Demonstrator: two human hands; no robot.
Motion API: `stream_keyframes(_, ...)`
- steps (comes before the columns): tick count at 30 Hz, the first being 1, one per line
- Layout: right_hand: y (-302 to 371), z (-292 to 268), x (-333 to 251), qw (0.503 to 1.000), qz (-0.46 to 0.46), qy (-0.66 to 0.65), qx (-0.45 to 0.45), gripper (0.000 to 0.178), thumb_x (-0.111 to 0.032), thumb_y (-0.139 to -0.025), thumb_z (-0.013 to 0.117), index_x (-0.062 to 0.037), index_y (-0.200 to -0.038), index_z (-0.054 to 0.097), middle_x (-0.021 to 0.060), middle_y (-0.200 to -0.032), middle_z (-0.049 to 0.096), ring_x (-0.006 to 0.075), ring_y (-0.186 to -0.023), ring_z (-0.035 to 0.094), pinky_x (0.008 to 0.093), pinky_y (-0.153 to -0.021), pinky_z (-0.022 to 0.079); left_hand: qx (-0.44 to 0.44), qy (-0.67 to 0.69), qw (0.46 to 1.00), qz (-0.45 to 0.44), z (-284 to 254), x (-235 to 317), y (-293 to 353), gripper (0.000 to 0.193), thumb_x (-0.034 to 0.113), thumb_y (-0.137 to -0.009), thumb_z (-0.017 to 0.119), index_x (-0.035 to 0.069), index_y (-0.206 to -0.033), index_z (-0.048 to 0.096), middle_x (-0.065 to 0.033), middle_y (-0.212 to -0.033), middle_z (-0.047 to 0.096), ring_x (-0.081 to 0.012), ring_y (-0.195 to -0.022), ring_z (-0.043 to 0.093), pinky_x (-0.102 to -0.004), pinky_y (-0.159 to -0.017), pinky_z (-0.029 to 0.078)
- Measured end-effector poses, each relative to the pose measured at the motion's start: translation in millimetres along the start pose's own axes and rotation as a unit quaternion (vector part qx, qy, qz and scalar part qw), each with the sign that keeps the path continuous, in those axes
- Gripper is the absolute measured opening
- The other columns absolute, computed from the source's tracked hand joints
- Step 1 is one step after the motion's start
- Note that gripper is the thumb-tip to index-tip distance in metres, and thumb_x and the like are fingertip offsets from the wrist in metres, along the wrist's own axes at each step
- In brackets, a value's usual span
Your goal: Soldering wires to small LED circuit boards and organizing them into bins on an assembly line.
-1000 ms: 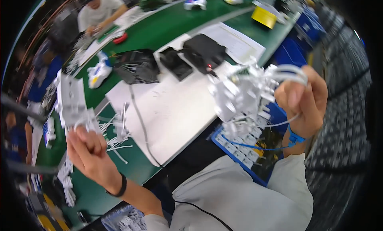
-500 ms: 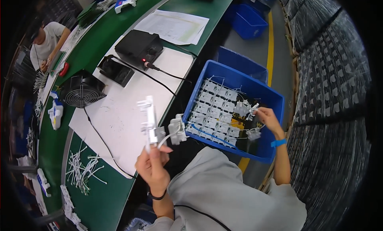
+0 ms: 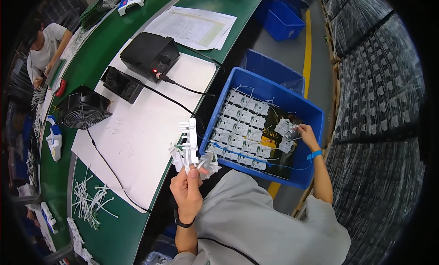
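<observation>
My left hand (image 3: pixel 186 194) is closed in a pinch on a bundle of white plastic housings (image 3: pixel 190 144) with short white wires, raised between the bench and a blue bin (image 3: pixel 315 110). One long housing points up and others hang at its sides. Over the bin's right part, my right hand (image 3: pixel 307 134) pinches a white wired housing (image 3: pixel 285 127); its fingertips are partly hidden. Another white housing (image 3: pixel 286 146) lies just below it. Rows of similar white housings (image 3: pixel 242 128) fill the bin's left part, with a dark, yellow-marked surface beside them.
On the green bench (image 3: pixel 119 233) are a black power box (image 3: pixel 148 54), a black holder (image 3: pixel 121 84), a fan (image 3: pixel 86 108), paper sheets (image 3: pixel 192 27) and loose white wires (image 3: pixel 91 201). A blue coiled cord (image 3: pixel 238 154) crosses the bin. Wrapped stacks (image 3: pixel 375 82) stand right; a co-worker (image 3: pixel 48 45) sits far left.
My left hand has shifted right with its bundle, which has turned so more housings show. The white housings near my right hand have come closer together. The view has shifted slightly.
</observation>
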State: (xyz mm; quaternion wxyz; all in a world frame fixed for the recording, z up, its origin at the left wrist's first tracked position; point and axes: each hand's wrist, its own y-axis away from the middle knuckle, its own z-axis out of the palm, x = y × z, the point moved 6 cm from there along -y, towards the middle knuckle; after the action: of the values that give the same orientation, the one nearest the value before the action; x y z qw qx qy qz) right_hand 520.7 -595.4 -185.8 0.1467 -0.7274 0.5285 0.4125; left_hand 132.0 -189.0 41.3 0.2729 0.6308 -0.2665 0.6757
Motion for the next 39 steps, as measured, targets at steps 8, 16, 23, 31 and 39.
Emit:
stream_keyframes(8,-44.8,74.1,-5.1,0.959,-0.017,0.279,0.045,0.027,-0.021,-0.098,0.054,0.0003,-0.094,0.071,0.0237,-0.087,0.071,0.0409,-0.087,0.068,0.0491,-0.078,0.052,-0.007,-0.037,0.999,-0.001,4.4,9.0,-5.1,0.036,0.022,-0.107,0.051,-0.003,-0.088,0.068,0.0041,-0.058,0.043,-0.004,-0.051,0.035,-0.0248,-0.049,0.024)
stream_keyframes(16,-55.4,58.9,40.7,0.883,0.09,0.431,0.161,0.028,-0.02,-0.09,0.057,-0.0026,-0.106,0.072,0.019,-0.115,0.064,0.0403,-0.112,0.06,0.0538,-0.092,0.048,-0.058,-0.037,0.998,0.001,14.2,6.1,-5.8,0.028,0.012,-0.105,0.051,-0.004,-0.095,0.072,0.0045,-0.055,0.035,-0.0029,-0.05,0.029,-0.0258,-0.049,0.021)
stream_keyframes(23,-42.1,39.5,-13.6,0.832,-0.034,0.432,0.347,0.046,-0.012,-0.083,0.063,0.0,-0.126,0.057,0.0204,-0.129,0.056,0.0417,-0.125,0.05,0.0521,-0.11,0.035,-0.086,-0.035,0.995,-0.029,22.1,-3.3,-12.4,0.031,0.016,-0.106,0.052,-0.004,-0.093,0.07,0.0043,-0.059,0.042,-0.0029,-0.053,0.033,-0.0244,-0.05,0.024)
stream_keyframes(31,-82.2,103.1,13.6,0.872,0.206,0.361,0.259,0.066,-0.043,-0.081,0.078,0.0046,-0.121,0.057,0.0246,-0.121,0.056,0.0409,-0.12,0.053,0.0531,-0.103,0.039,-0.098,-0.024,0.994,-0.032,28.6,-10.2,-14.7,0.026,0.011,-0.106,0.051,-0.003,-0.098,0.072,0.0046,-0.057,0.038,-0.0019,-0.051,0.029,-0.0247,-0.048,0.022)
stream_keyframes(39,-85.1,128.6,13.1,0.915,0.073,0.359,0.168,0.068,-0.032,-0.076,0.082,0.0033,-0.128,0.054,0.0247,-0.129,0.052,0.0433,-0.124,0.048,0.0543,-0.105,0.038,-0.073,-0.032,0.996,-0.036,25.0,-15.2,-14.6,0.026,0.011,-0.106,0.051,-0.002,-0.096,0.071,0.0046,-0.057,0.037,-0.002,-0.051,0.029,-0.025,-0.048,0.022)
